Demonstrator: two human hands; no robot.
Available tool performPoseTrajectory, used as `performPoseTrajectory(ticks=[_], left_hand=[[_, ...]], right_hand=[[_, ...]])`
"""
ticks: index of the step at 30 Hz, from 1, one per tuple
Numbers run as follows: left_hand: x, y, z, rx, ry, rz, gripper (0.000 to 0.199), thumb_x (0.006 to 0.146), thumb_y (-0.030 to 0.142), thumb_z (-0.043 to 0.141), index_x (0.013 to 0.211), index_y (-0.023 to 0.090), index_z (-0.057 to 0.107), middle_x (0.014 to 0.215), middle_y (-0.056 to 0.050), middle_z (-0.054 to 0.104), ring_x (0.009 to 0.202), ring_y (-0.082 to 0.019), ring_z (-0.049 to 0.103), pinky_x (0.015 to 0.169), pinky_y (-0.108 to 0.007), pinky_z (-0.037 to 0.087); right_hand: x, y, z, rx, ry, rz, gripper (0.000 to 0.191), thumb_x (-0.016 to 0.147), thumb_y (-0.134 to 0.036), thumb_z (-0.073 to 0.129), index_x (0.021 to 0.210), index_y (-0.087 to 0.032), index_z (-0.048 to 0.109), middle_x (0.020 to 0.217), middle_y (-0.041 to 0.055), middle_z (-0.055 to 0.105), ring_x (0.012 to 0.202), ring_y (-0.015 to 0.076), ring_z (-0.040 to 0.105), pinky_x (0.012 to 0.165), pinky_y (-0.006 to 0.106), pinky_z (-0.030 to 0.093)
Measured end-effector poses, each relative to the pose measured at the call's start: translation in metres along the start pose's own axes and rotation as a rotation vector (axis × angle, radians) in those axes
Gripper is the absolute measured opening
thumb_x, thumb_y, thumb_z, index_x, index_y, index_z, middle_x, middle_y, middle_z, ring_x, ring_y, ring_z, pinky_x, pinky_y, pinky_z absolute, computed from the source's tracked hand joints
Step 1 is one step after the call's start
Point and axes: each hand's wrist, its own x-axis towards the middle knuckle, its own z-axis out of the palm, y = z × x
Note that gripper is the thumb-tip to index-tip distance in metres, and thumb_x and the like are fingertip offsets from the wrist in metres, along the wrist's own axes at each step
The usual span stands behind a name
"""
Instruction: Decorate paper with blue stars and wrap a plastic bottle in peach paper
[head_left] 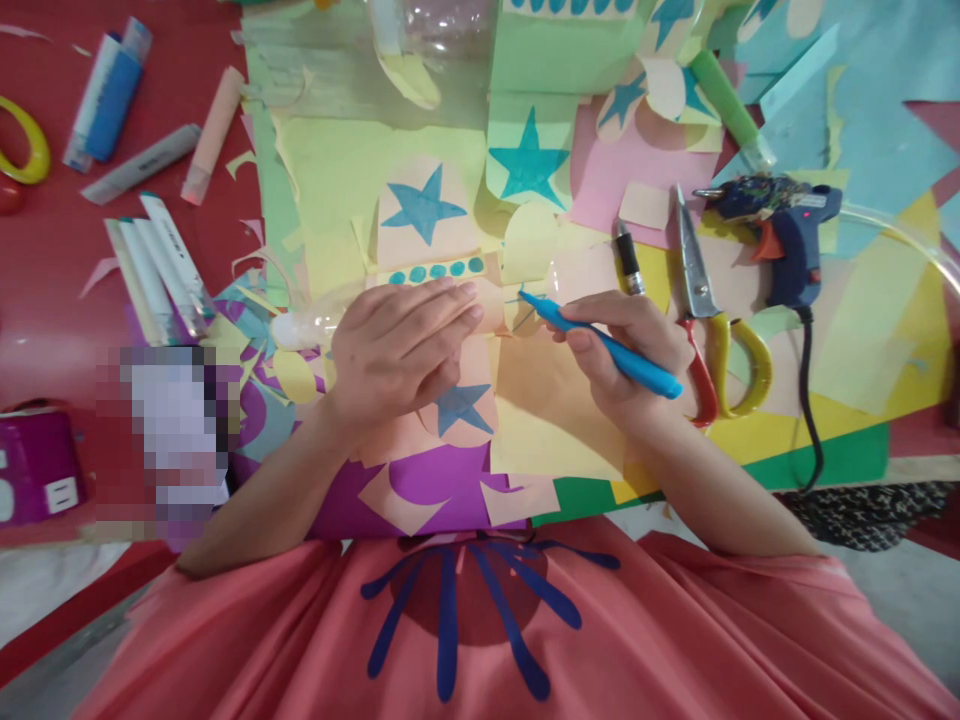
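Observation:
My right hand (630, 345) is closed around a blue marker (622, 355). The marker's tip touches a pale yellow paper piece, where thin blue lines show. That piece lies on a clear plastic bottle (330, 318) on its side, wrapped with paper, white cap to the left. Over the bottle's middle lies my left hand (405, 345), its fingers long across the top and its thumb at the near side, holding it. A strip with teal dots (441, 271) runs along the bottle's far side. Peach papers with blue stars, one beyond (424, 207) and one nearer (463, 408), flank it.
At right lie a black pen (628, 258), scissors (701, 300) with red and yellow handles, and a corded glue gun (795, 235). Several markers (161, 265) and paper scraps (285, 375) are at left. Another clear bottle (450, 25) is at the far edge.

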Motion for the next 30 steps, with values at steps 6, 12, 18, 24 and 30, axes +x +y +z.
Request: performPoseTrajectory(ticks=[6,12,18,24,30], left_hand=[[-0.0005,-0.0005,0.0015,0.064,-0.002,0.005,0.030,0.091,0.024,0.047,0.113,0.030,0.067,0.105,0.001,0.079,0.101,-0.018,0.074,0.083,-0.034,0.058],[-0.0014,-0.0011,0.0004,-0.040,-0.038,-0.034,0.033,0.091,0.024,0.048,0.117,0.033,0.065,0.113,0.000,0.077,0.108,-0.020,0.072,0.087,-0.036,0.057],[-0.0034,-0.0021,0.0021,-0.111,-0.003,-0.032,0.039,0.091,0.022,0.049,0.127,0.034,0.060,0.116,0.000,0.076,0.111,-0.021,0.071,0.091,-0.036,0.055],[-0.0037,-0.0019,0.0023,-0.133,-0.034,-0.070,0.036,0.093,0.025,0.048,0.124,0.036,0.063,0.116,0.001,0.075,0.112,-0.020,0.070,0.091,-0.037,0.055],[-0.0066,-0.0037,0.0018,-0.183,-0.095,-0.115,0.039,0.091,0.026,0.049,0.126,0.038,0.061,0.117,0.002,0.075,0.114,-0.022,0.070,0.093,-0.039,0.056]], right_hand=[[0.0017,-0.0001,0.0014,-0.003,0.017,-0.046,0.013,0.094,-0.030,0.059,0.087,-0.022,0.068,0.076,0.0018,0.074,0.065,0.0152,0.072,0.054,0.028,0.059],[0.0038,0.0014,0.0033,0.039,0.034,-0.126,0.006,0.090,-0.021,0.062,0.088,-0.021,0.067,0.072,0.0006,0.071,0.060,0.0137,0.069,0.054,0.026,0.057],[0.0037,-0.0009,0.0006,-0.047,-0.018,-0.141,0.010,0.091,-0.021,0.059,0.085,-0.022,0.067,0.074,0.0009,0.073,0.062,0.0144,0.071,0.052,0.026,0.057],[0.0062,-0.0032,-0.0022,-0.051,-0.068,-0.186,0.008,0.089,-0.017,0.059,0.086,-0.023,0.063,0.072,0.0004,0.072,0.063,0.0143,0.071,0.057,0.026,0.058],[0.0051,-0.0040,-0.0039,-0.065,-0.125,-0.157,0.009,0.091,-0.017,0.059,0.087,-0.025,0.062,0.076,0.0001,0.074,0.065,0.0152,0.072,0.057,0.028,0.059]])
